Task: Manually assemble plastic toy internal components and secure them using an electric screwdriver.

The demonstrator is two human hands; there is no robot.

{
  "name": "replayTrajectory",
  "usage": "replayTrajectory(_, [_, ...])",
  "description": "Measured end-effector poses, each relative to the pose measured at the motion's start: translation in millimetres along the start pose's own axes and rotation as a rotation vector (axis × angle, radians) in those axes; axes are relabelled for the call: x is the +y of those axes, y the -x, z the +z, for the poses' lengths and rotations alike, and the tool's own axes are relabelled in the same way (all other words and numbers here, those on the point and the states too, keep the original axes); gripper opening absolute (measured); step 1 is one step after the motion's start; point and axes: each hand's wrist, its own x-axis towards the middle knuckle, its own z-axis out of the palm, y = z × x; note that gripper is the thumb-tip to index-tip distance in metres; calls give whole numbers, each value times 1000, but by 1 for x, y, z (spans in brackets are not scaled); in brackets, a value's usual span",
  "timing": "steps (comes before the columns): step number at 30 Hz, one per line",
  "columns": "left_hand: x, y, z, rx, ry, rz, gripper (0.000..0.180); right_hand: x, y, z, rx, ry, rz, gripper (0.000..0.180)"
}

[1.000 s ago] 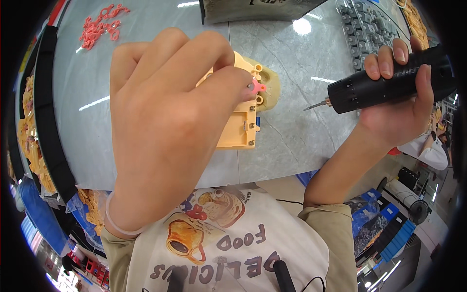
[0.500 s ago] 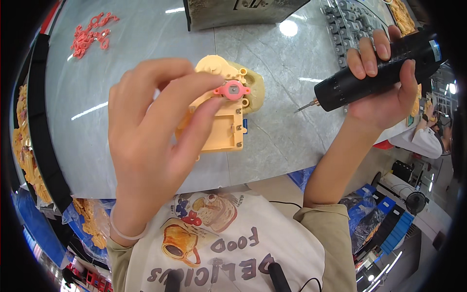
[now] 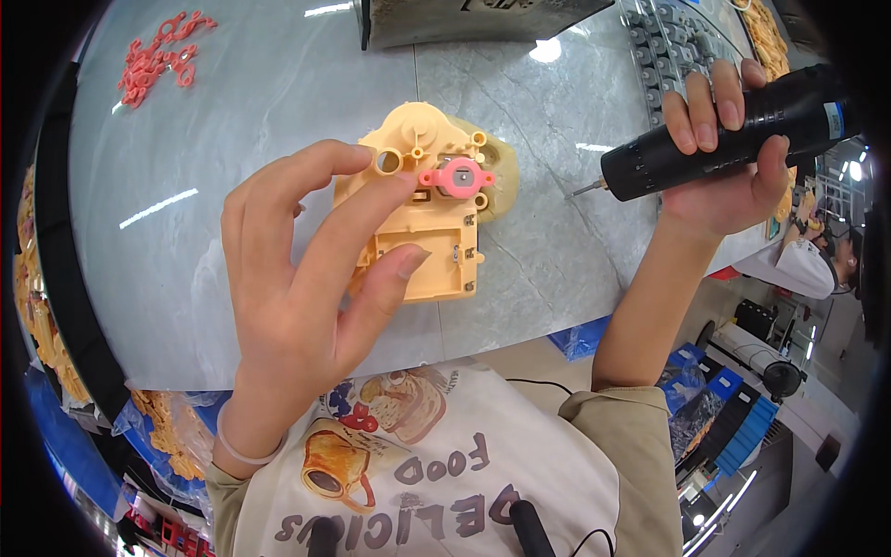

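A pale orange plastic housing (image 3: pixel 430 265) lies on a yellowish moulded block (image 3: pixel 504 181) in the middle of the table. On its upper right part sits a pink two-eared bracket (image 3: pixel 458 176) around a small grey motor. My left hand (image 3: pixel 311 241) hovers over the housing's left side, fingers apart and holding nothing. Its index fingertip is close to the bracket's left ear; whether they touch I cannot tell. To the right, my right hand (image 3: pixel 729 158) is wrapped around a black electric screwdriver (image 3: pixel 677 153). The screwdriver's thin bit points left, apart from the housing.
A heap of pink brackets (image 3: pixel 158 60) lies at the far left of the grey table (image 3: pixel 223 121). A dark metal box (image 3: pixel 483 23) stands at the back. Small grey motors (image 3: pixel 664 51) sit in rows in a clear tray at the far right. Bagged orange parts (image 3: pixel 167 427) are below the left edge.
My left thumb and index finger have spread apart and drawn back from the pink bracket, uncovering more of the housing. The screwdriver stays nearly where it was.
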Motion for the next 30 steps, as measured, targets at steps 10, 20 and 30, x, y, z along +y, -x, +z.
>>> replayTrajectory(10, [-3,-1,2,-2,20,8,29,-14,4,-15,36,100,30,58])
replayTrajectory(20, [-2,-3,2,2,21,22,28,-17,18,-21,269,321,41,89])
replayTrajectory(30, [-3,0,1,0,-9,5,27,-2,8,5,236,603,142,95])
